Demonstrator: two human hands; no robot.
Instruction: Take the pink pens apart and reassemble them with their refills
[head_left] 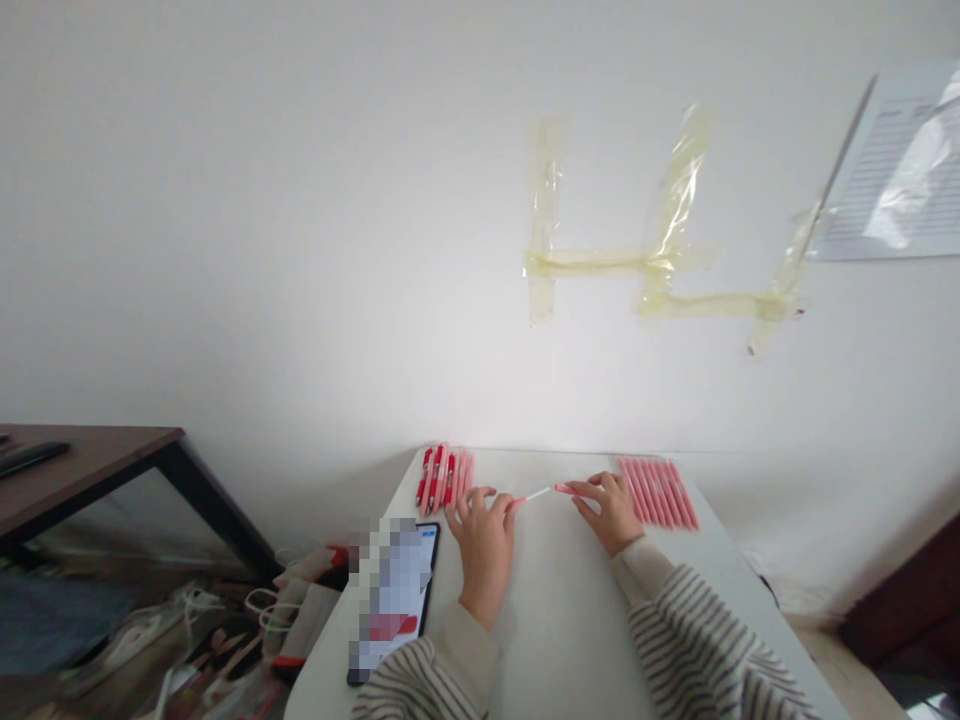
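My left hand [484,540] pinches a pink pen part, and a thin white rod [538,493] sticks out of it toward the right. Facing the rod's tip, a pink pen barrel [568,490] is held between the fingers of my right hand [611,510]. A small gap seems to lie between rod and barrel. Left of my left hand lies a bunch of pink and red pens [442,480]. Beside my right hand, several pink pens [658,493] lie side by side in a neat row.
The white table [555,620] stands against a wall. A phone [397,600], its screen partly blurred out, lies at the table's left edge. To the left are a dark-framed desk [97,450] and cluttered bags on the floor. Yellowish tape [600,262] and a paper sheet [892,170] are on the wall.
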